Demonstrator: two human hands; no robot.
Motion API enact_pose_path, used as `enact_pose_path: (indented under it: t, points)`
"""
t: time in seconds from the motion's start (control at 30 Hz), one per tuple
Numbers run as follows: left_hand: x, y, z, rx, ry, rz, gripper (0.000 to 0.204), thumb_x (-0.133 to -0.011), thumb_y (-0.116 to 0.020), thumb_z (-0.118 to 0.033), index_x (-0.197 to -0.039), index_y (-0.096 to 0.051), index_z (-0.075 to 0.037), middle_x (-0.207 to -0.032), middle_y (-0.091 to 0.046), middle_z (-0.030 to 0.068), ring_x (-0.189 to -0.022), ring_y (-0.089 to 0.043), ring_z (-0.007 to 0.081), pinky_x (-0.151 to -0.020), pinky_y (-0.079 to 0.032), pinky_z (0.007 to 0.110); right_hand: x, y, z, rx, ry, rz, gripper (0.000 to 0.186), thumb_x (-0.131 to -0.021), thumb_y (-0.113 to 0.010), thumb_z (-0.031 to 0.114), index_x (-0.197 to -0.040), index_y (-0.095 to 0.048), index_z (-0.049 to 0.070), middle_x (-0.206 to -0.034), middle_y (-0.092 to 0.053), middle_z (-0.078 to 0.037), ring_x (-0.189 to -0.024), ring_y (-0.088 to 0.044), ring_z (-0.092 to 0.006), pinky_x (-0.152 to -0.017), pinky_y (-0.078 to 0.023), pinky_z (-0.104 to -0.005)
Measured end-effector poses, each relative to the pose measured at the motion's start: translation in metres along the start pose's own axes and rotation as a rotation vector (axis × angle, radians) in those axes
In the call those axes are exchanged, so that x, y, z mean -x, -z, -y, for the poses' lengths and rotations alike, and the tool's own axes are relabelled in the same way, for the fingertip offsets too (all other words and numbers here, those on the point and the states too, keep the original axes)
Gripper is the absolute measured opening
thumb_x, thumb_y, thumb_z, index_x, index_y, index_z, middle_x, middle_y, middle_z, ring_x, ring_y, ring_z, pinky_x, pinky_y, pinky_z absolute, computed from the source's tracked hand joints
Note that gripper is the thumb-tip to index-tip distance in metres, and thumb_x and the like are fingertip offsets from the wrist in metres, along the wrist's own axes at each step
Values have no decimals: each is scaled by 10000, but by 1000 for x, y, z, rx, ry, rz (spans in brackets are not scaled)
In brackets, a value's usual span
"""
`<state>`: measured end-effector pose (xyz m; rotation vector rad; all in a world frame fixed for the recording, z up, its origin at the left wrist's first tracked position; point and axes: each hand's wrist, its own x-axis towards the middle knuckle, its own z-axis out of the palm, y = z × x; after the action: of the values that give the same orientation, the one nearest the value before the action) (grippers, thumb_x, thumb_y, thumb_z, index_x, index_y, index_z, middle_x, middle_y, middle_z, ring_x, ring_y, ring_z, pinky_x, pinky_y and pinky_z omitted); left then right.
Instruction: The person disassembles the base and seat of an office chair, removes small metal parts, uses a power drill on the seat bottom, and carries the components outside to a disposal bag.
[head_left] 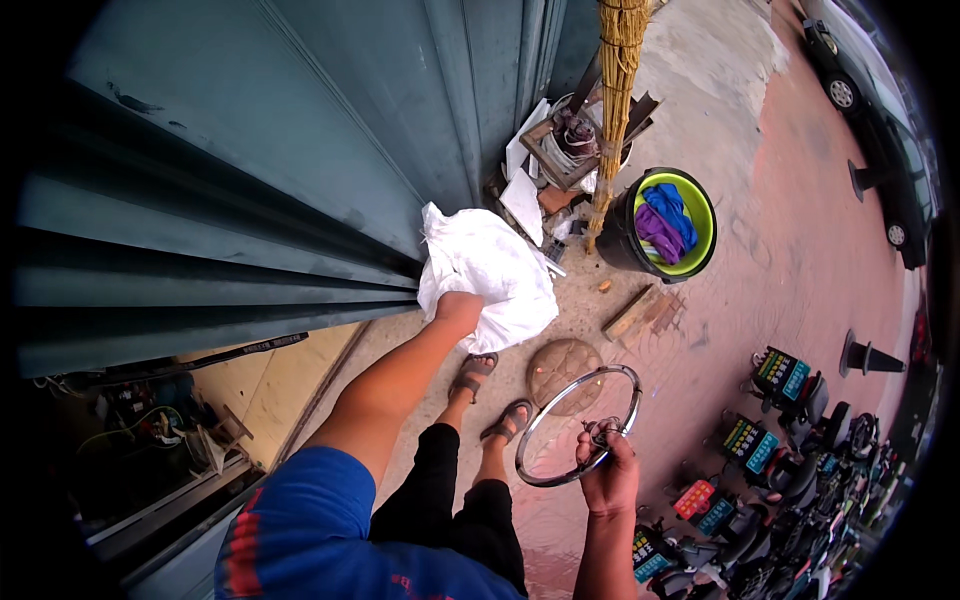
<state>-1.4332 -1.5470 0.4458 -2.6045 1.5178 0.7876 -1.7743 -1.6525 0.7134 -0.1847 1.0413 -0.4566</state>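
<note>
I see the left hand (460,308) clenched on a white sack (487,275) pressed against the blue shutter (250,150). The right hand (608,470) grips a metal ring (560,405) to the right of the sack. Further right, a black bucket (625,235) with a green liner holds blue and purple cloth (665,222)

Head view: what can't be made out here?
- Left hand: fingers buried in the white cloth; grip unseen.
- Right hand: holds the metal ring with a small dark bundle, too small to identify.
- Bucket: holds purple and blue cloth; its depths are hidden by the rim.
- Clutter by the broom: overlapping, unclear.
- Parked scooters: warped at the fisheye rim.
</note>
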Motion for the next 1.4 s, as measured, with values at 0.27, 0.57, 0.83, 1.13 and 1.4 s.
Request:
enact_pose_path:
  t: [0.27, 0.57, 0.83, 1.13, 1.4]
  points:
    - [141, -14, -100, 369, -40, -88, 274, -912, -599, -192, -1152, -675, -84, -899, -728, 163, -856, -715, 369, -746, -543, 465, -7, -15, 8, -24, 34, 31, 149, -933, -677, 114, -1044, -645, 20, -996, -666, -112, -917, -676, -250, -788, -624, -305]
    - [174, 65, -84, 945, 214, -508, 329, -944, -685, -149, -1264, -672, -70, -719, -692, 96, -643, -671, 136, -597, -516, 315, -6, -40, 19, 81, 103, 113, 181, -945, -660, 128, -1069, -644, -2, -1001, -683, -117, -909, -696, -252, -792, -621, -325]
    - [67, 81, -27, 1231, 407, -351, 289, -905, -737, -259, -972, -719, 22, -666, -652, 81, -517, -554, 172, -531, -460, 346, -4, -34, 1, 69, 49, 90, 188, -947, -670, 132, -1073, -655, -6, -1001, -696, -121, -901, -705, -265, -808, -621, -353]
    - [30, -46, -11, 1232, 1119, -18, 254, -893, -756, -272, -904, -679, -30, -723, -620, 68, -459, -405, 117, -408, -300, 330, 11, -37, 4, 92, 52, 84, 197, -932, -692, 138, -1069, -648, 3, -1021, -671, -121, -912, -686, -258, -805, -618, -313]
    - [31, 8, -27, 918, 679, -192, 328, -867, -731, -321, -934, -726, 0, -897, -724, 196, -810, -689, 387, -707, -525, 474, 9, -38, 8, 97, 73, 82, 190, -938, -681, 138, -1064, -642, 1, -1008, -672, -119, -898, -692, -254, -789, -628, -319]
